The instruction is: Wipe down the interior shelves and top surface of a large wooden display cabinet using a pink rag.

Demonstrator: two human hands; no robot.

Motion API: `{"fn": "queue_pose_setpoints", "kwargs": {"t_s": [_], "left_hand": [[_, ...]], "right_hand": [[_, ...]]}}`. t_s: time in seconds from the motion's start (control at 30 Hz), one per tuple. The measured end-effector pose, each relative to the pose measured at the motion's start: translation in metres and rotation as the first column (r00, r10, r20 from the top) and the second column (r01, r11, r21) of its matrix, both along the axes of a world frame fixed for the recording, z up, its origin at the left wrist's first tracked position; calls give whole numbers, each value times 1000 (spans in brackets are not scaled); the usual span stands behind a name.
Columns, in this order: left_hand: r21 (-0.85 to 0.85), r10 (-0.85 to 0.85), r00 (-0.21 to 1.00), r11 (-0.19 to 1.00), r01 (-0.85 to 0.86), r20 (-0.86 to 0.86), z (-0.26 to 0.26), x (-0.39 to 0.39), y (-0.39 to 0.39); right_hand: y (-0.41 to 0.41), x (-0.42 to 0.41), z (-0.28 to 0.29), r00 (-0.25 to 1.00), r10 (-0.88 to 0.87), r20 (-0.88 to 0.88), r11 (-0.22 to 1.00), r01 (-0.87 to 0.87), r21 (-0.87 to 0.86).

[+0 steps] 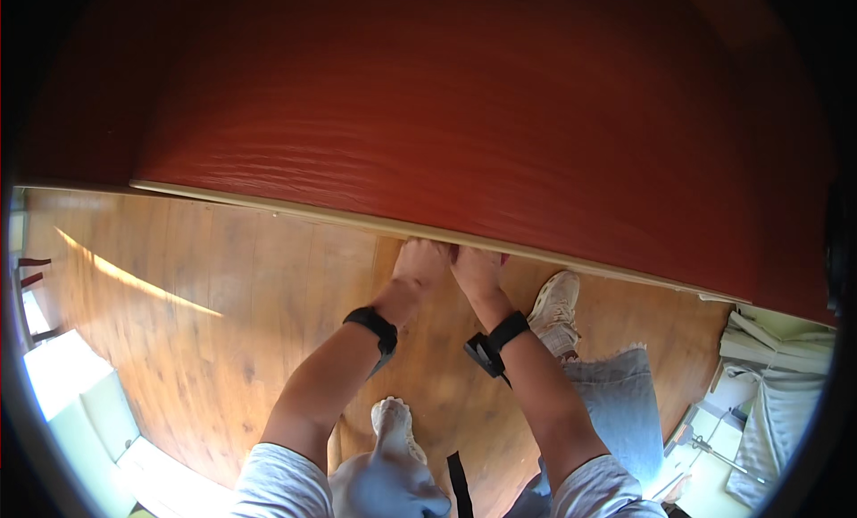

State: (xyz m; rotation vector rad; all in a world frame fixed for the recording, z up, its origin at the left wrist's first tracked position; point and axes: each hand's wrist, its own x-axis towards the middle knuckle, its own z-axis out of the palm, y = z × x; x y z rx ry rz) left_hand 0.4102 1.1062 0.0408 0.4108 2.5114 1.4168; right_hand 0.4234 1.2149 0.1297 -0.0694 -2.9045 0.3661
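Observation:
A large dark red panel [455, 129] with a wood-like grain and a pale edge strip [321, 215] fills the upper half of the view. Both hands are at the underside of that strip, near its middle. My left hand [422, 258] is bent at the wrist, its fingertips hidden beneath the edge. Close to its right, my right hand [477, 267] is also partly under the edge, with a bit of dark red material [504, 258] showing beside it. What the fingers hold cannot be made out. A black band is on each wrist.
Below lies a wooden plank floor [268, 270] with a streak of sunlight. Pale box-like furniture [100, 384] stands at the lower left. At the lower right are folded cloth [780, 411] and a metal rod [730, 459]. My light shoes [559, 300] rest on the floor.

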Motion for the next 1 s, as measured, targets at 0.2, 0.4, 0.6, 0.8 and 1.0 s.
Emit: {"fn": "queue_pose_setpoints", "kwargs": {"t_s": [0.2, 0.4, 0.6, 0.8, 1.0], "left_hand": [[-430, -288, 943, 882, 194, -165, 84, -39, 32], [-469, -147, 973, 856, 215, 179, 102, -40, -3], [-650, -256, 949, 756, 77, -185, 62, -53, -109], [-726, -122, 992, 685, 61, -31, 91, -66, -106], [-674, -413, 909, 684, 277, -46, 76, -43, -4]], "right_hand": [[35, -32, -47, 956, -26, -293, 945, -72, -318], [-19, -12, -27, 987, -149, 59, 954, 159, -255], [-113, -54, -33, 988, -59, 145, 956, 97, -276], [-106, -59, -40, 990, 40, 138, 957, 2, -290], [7, 3, -1, 980, -30, 195, 999, 37, -32]]}}
